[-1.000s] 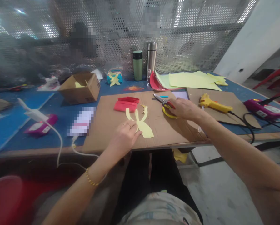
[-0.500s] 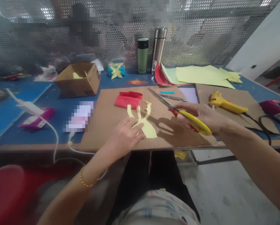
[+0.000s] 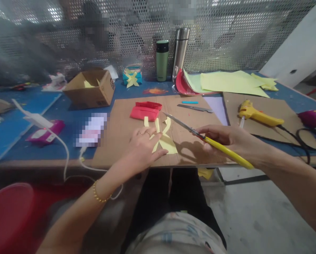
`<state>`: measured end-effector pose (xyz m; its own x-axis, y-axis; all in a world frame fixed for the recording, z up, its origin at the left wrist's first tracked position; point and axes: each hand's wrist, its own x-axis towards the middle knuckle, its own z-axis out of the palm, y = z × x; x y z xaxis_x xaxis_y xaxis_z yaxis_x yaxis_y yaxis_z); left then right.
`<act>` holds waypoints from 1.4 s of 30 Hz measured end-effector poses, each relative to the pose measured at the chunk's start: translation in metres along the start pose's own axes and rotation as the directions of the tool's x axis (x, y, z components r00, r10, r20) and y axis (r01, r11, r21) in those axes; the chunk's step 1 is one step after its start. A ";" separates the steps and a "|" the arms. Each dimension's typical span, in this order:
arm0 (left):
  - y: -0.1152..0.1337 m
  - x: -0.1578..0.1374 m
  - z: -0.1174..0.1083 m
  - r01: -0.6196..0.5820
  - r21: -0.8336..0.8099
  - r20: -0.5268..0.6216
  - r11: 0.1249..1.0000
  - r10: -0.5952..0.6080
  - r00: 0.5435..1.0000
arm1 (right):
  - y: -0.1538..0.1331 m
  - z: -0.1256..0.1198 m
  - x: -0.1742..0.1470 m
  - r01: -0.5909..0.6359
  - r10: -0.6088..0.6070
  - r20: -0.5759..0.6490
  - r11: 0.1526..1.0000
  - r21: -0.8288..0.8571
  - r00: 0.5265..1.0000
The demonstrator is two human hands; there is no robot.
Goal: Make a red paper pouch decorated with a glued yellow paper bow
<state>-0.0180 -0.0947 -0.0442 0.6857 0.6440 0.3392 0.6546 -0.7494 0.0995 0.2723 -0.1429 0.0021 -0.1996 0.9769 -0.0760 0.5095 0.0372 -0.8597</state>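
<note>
A pale yellow cutout point(image 3: 168, 145) with strip-like arms lies on the cardboard sheet point(image 3: 115, 141). My left hand point(image 3: 144, 144) rests over its left part, fingers stretched and thumb apart, hiding some of it. In my right hand point(image 3: 224, 139) are scissors point(image 3: 226, 153) with yellow handles, their blades pointing left over the cutout's right side. The blades look closed. Just beyond the cutout sits a folded red piece point(image 3: 146, 111). A grey knife blade point(image 3: 195, 108) and a small blue strip point(image 3: 189, 102) lie to its right.
A yellow glue gun point(image 3: 261, 116) with a black cord rests on cardboard at right. Behind stand a green tumbler point(image 3: 162, 63), a steel flask point(image 3: 180, 53), a cardboard box point(image 3: 99, 93) and a blue-yellow craft point(image 3: 132, 77). Yellow sheets point(image 3: 229, 82) lie at back right; a phone point(image 3: 91, 130) at left.
The scissors have tilted, so their blades now hang lower and nearer the cutout. My left hand has turned slightly, with its fingers further up the cutout. The camera view has shifted a little.
</note>
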 end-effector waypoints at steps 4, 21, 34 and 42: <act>0.006 -0.006 0.001 -0.036 -0.011 -0.039 0.999 0.036 0.999 | 0.004 0.001 -0.004 -0.011 0.011 -0.005 1.000 0.024 1.000; 0.001 -0.027 -0.015 -0.334 -0.204 0.035 0.920 0.348 0.937 | 0.017 0.012 -0.078 0.027 -0.047 0.149 0.991 0.132 0.988; 0.013 -0.040 0.010 -0.422 -0.086 -0.420 0.903 0.351 0.837 | 0.035 0.029 -0.105 -0.296 0.090 0.461 0.869 0.396 0.883; 0.014 -0.043 0.019 -0.383 -0.045 -0.492 0.923 0.313 0.812 | 0.026 0.022 -0.093 -0.220 0.071 0.447 0.931 0.292 0.892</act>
<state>-0.0323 -0.1294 -0.0753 0.6056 0.2125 0.7669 0.3268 -0.9451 0.0037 0.2858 -0.2377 -0.0237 -0.5163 0.7797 -0.3543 0.2739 -0.2417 -0.9309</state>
